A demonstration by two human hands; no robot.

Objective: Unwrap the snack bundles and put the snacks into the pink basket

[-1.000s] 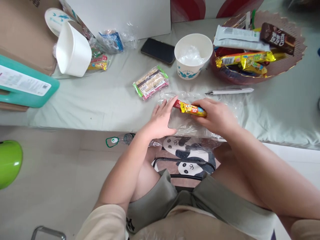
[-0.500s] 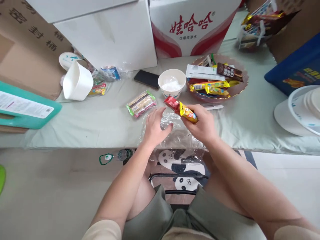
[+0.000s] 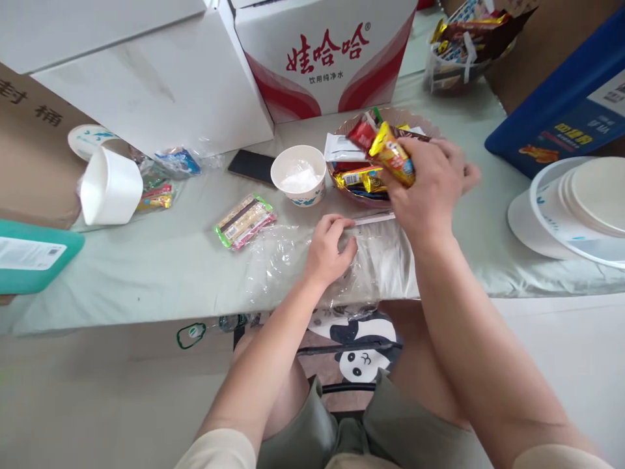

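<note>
My right hand [image 3: 432,185] is wrapped round a yellow snack packet [image 3: 393,155] and a red snack packet [image 3: 362,132], holding them over the pink gold-rimmed bowl [image 3: 336,185]. That bowl holds several other wrapped snacks, partly covered by my hand. My left hand [image 3: 332,251] hovers at or just over a clear plastic bag [image 3: 278,257] spread at the table's front edge. Its thumb stands apart from the loosely bent fingers, and nothing shows between them. A thin white strip [image 3: 375,218] lies beyond its fingertips. Left of the bowl stands a paper cup [image 3: 299,179] with white material inside.
Snack packs with green and pink edges [image 3: 245,221] lie left of the bag, and a black phone [image 3: 251,167] behind. Cartons [image 3: 332,58] line the back. A white tub [image 3: 537,215] with paper cups and a blue package [image 3: 561,111] stand right; a teal jug [image 3: 39,257] stands left.
My right hand has carried the yellow and red packets up and right, from above the plastic bag to over the bowl. My left hand has shifted right. The camera view has turned slightly.
</note>
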